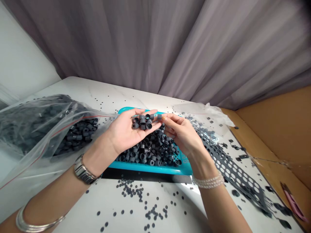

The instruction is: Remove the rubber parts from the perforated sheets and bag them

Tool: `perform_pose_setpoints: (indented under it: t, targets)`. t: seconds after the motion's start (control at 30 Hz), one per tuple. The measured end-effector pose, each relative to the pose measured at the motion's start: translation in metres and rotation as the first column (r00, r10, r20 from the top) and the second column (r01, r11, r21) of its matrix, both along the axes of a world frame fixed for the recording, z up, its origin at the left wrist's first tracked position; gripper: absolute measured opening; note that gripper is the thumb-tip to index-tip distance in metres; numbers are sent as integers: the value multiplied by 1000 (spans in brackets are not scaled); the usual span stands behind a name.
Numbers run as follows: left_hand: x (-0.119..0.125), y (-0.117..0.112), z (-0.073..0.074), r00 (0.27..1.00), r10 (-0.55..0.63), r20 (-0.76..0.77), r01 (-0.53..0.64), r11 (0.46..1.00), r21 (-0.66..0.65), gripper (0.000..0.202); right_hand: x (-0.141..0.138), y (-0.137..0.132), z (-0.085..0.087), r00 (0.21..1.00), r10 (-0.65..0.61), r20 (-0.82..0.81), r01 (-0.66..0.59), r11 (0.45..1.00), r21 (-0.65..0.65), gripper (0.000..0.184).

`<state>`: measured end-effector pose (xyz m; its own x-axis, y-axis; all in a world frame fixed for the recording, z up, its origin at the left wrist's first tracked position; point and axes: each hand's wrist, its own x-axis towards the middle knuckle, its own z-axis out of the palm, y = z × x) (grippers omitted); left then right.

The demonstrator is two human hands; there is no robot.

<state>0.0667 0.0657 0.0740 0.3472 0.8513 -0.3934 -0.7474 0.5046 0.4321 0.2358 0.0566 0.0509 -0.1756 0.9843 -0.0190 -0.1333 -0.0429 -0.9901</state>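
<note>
My left hand [126, 131] is palm up with fingers nearly flat, cradling several small dark grey plastic caps [143, 121]. Some of these show a hollow end, others lie on their side. By the left fingertips, my right hand [181, 131] pinches one cap [159, 116] between thumb and fingers. Below both hands lies a turquoise plastic basket [150, 168], heaped with many more of the caps [152, 152]. The far part of the basket is mostly hidden by my hands.
A clear zip bag [48, 129] full of dark caps lies at left. Small black discs [154, 212] are scattered over the white table [80, 207]. At right are perforated dark sheets [235, 171], a clear bag [206, 113], a cardboard box [274, 119] and a pink-handled tool [293, 202].
</note>
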Motion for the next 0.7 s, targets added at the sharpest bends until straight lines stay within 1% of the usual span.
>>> perform_pose_setpoints:
  t: [0.1,0.2,0.23,0.3,0.4,0.5,0.57,0.63,0.7]
  targets:
    - [4,-3,2,999,18,-42,-17,1000,19,44,-1,0,0,998,-69,14,69,997,17,16]
    - [7,-7,1,997,12,-79,-10,1000,29,38,-2,0,2,996,-87,8,87,996,26,17]
    - [8,-7,1,997,11,-76,-9,1000,25,37,-2,0,2,996,-79,-30,80,997,7,17]
    - [7,-7,0,999,22,-49,-21,1000,15,36,-1,1,3,985,-61,-159,51,996,-67,18]
    - [5,-5,1,998,59,6,-59,998,0,39,0,3,5,934,-76,-349,7,981,-195,24]
    - [2,-5,5,994,108,13,-108,994,-34,43,0,4,8,897,-117,-427,7,968,-250,27]
    - [1,-7,5,991,135,-9,-135,991,-19,46,-1,3,9,888,-138,-439,21,965,-262,23]
    - [0,-10,3,993,113,-41,-111,993,39,50,-1,2,9,884,-161,-438,39,961,-274,17]
    - [-1,-10,-1,997,50,-67,-44,994,96,53,0,1,9,879,-188,-439,61,956,-289,10]
